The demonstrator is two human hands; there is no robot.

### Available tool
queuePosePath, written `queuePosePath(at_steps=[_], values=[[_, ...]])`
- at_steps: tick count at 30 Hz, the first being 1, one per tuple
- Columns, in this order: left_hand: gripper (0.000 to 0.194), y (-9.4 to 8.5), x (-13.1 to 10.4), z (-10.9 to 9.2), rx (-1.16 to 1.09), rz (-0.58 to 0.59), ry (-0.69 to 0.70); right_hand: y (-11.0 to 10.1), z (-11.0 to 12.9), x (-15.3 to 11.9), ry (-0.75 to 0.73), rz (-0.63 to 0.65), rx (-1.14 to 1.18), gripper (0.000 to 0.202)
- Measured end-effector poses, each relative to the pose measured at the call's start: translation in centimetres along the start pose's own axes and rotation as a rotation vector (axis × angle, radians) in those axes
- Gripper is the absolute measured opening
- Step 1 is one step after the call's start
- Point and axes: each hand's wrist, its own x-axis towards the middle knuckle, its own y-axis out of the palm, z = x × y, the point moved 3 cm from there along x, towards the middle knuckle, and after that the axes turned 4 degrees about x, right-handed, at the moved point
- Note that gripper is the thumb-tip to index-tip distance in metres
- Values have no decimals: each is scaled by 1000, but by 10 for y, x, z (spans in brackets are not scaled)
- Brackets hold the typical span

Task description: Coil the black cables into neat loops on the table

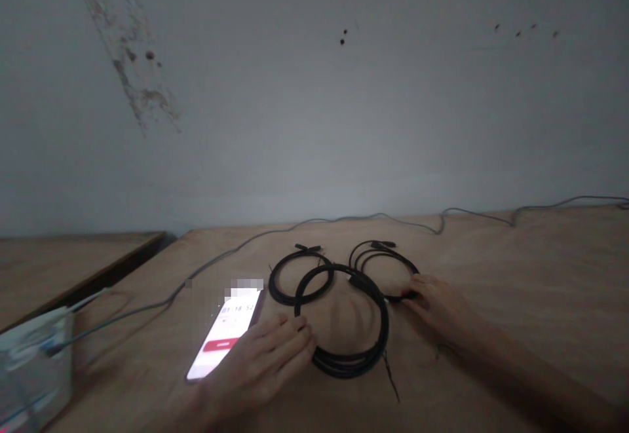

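My left hand (278,354) is closed around the left side of a coiled black cable (384,318), which is held up over the table in front of me. A thin tie end dangles from this coil's lower right. At the right, my right hand (427,299) has its fingers closed on the lower right edge of another black cable coil (366,253) lying on the table. Behind the held loop, a third coiled cable (272,282) rests on the wood, its connector ends crossed at the top.
A lit phone (230,328) lies beside my left forearm. A grey cord (211,263) runs along the wooden table (540,276) near the wall, leading to a white object (49,367) at the lower left. Another wooden surface (63,256) stands beyond a gap at left.
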Motion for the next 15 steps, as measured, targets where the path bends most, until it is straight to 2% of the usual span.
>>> queuePosePath(at_steps=[5, 12, 15], values=[[41, 4, 1, 5, 42, -81, -67, 1, 0, 1, 4, 15, -19, 20], [36, 5, 17, 13, 150, -162, -122, 3, -1, 1, -19, 21, -58, 20], [38, 18, 27, 25, 196, -13, -305, 4, -2, 1, -7, 15, -38, 19]])
